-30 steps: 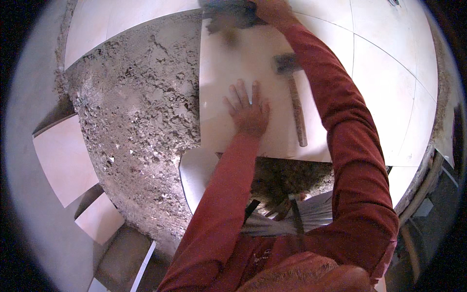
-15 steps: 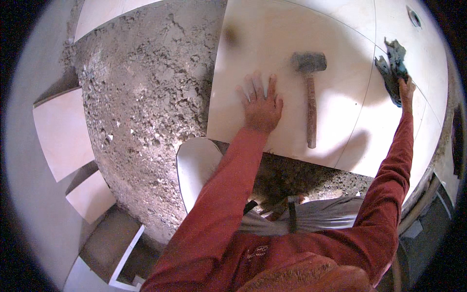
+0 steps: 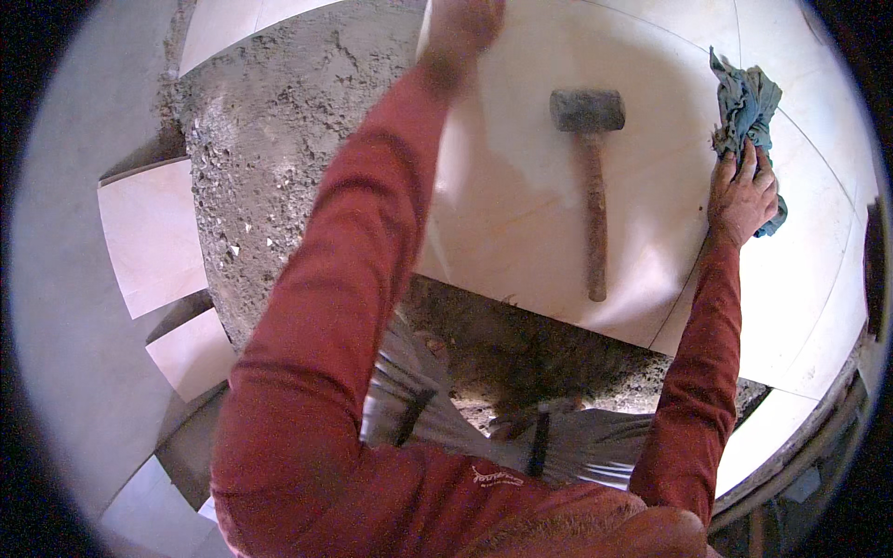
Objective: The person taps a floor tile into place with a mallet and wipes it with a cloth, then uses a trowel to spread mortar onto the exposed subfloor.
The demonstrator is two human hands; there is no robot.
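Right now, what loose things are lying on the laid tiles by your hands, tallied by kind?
Mallet: 1, lying flat on the big tile, untouched.
Blue-green rag: 1, under the right hand.
Total: 2.
The left hand is blurred at the tile's far edge; whether it holds anything cannot be told.
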